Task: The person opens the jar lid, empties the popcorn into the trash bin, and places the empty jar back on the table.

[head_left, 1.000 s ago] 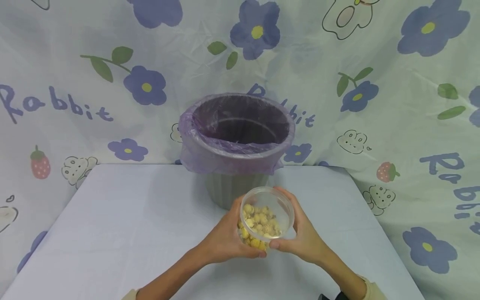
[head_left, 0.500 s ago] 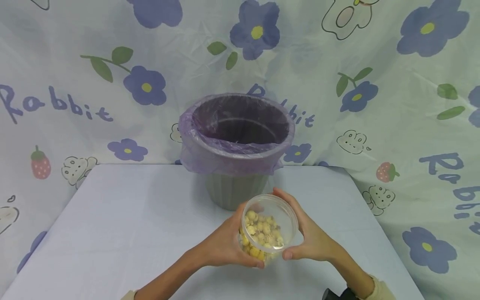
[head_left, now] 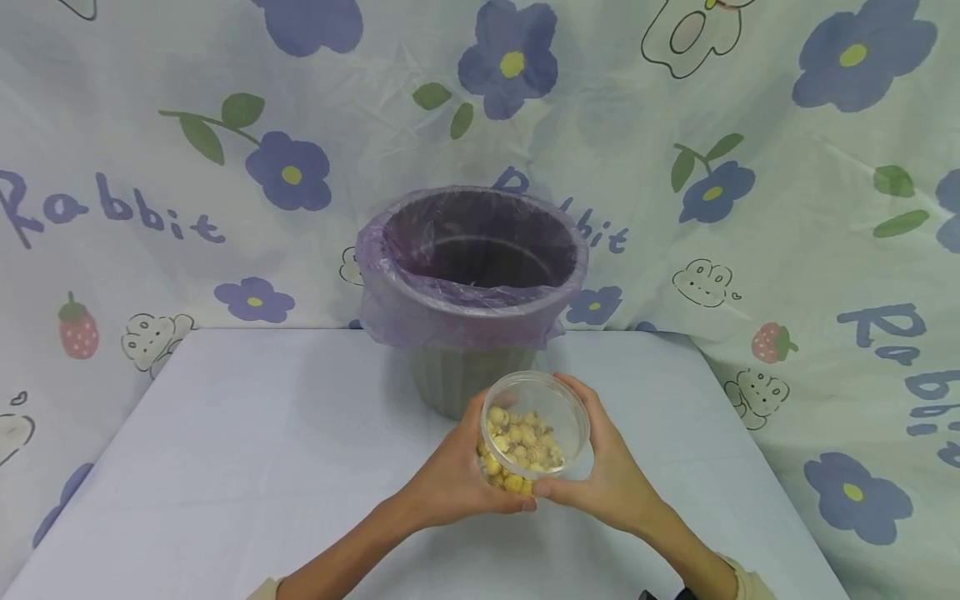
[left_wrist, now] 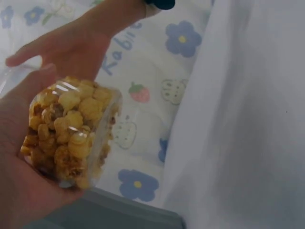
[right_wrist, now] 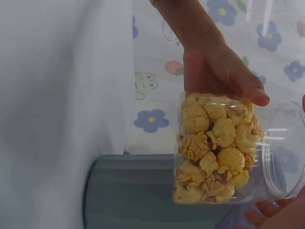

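A clear plastic jar (head_left: 567,417) partly filled with pale yellow popcorn (right_wrist: 214,148) is held up between both hands, its round rim tipped toward the head camera. My left hand (head_left: 450,479) grips the jar's lower side, with the thumb across the front and fingers hidden behind. On the opposite side, my right hand (head_left: 611,471) holds the rim end, its thumb at the front near the left thumb and its fingers round the back. The right wrist view shows the jar lying sideways, with the popcorn packed at its base end.
Behind the jar stands a grey trash bin (head_left: 457,383) lined with a purple plastic bag (head_left: 450,325) folded over its rim. A white cloth (head_left: 247,442) covers the table, and a flower-patterned curtain (head_left: 397,50) hangs behind and at the sides.
The jar and both hands first dipped slightly toward the person and right, then rose back to nearly where they were. The right thumb has come closer to the left thumb.
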The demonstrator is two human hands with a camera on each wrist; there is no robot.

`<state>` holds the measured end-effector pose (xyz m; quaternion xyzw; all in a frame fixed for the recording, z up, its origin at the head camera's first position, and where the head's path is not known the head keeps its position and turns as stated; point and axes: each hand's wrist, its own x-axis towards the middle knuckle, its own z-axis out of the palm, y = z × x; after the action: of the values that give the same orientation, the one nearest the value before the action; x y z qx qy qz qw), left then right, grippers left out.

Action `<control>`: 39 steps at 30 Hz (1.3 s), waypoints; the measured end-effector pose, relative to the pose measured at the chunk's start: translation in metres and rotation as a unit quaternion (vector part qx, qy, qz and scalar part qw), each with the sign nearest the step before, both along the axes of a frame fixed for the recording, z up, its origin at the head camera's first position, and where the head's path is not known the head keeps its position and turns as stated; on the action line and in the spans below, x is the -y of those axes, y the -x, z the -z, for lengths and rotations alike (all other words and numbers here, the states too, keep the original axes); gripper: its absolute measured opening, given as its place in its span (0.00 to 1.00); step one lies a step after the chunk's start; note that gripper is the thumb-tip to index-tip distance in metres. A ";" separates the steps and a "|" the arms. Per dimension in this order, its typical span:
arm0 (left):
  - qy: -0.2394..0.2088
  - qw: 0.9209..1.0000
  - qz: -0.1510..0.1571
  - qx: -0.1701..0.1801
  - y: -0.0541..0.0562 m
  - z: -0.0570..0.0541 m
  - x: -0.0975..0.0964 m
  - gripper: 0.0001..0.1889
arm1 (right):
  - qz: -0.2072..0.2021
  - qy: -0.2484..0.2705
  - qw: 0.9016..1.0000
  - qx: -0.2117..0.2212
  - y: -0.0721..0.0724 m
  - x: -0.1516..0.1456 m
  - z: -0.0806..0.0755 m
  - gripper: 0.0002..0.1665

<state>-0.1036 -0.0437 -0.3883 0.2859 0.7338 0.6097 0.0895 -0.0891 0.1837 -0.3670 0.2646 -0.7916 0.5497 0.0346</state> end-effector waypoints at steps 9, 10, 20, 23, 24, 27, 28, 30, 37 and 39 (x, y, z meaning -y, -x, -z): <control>0.014 0.998 0.046 0.028 -0.002 -0.002 0.006 0.63 | -0.156 0.041 0.984 0.072 0.010 -0.016 -0.002 0.58; 0.017 0.998 0.052 0.029 -0.002 -0.002 0.007 0.63 | -0.173 0.042 0.981 0.077 0.012 -0.018 -0.002 0.58; 0.001 0.999 0.032 0.016 0.000 -0.003 0.005 0.64 | -0.159 0.057 0.985 0.045 0.014 -0.017 0.002 0.65; -0.008 1.000 0.004 0.016 0.001 -0.002 0.003 0.64 | -0.098 0.056 0.993 0.029 0.009 -0.009 0.003 0.65; -0.011 1.000 -0.004 0.015 0.001 -0.002 0.002 0.64 | -0.081 0.057 0.995 0.027 0.007 -0.006 0.003 0.64; -0.012 1.000 -0.019 0.011 0.001 -0.001 0.001 0.65 | -0.040 0.056 0.997 0.027 0.003 0.001 0.004 0.63; -0.012 1.000 -0.021 0.009 0.001 0.000 0.000 0.65 | -0.028 0.052 0.998 0.025 0.002 0.003 0.004 0.63; -0.011 1.000 -0.022 0.006 0.001 0.001 0.000 0.65 | -0.013 0.046 0.999 0.022 0.002 0.004 0.003 0.61; -0.008 1.000 -0.001 0.018 0.001 -0.001 0.003 0.63 | -0.061 0.038 0.997 0.033 0.006 -0.003 0.001 0.58; -0.003 1.000 0.010 0.022 0.000 -0.003 0.004 0.63 | -0.098 0.044 0.993 0.044 0.009 -0.007 0.001 0.57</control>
<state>-0.1040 -0.0478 -0.3854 0.2801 0.7268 0.6172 0.1115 -0.0977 0.1905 -0.3678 0.3147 -0.7378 0.5956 -0.0429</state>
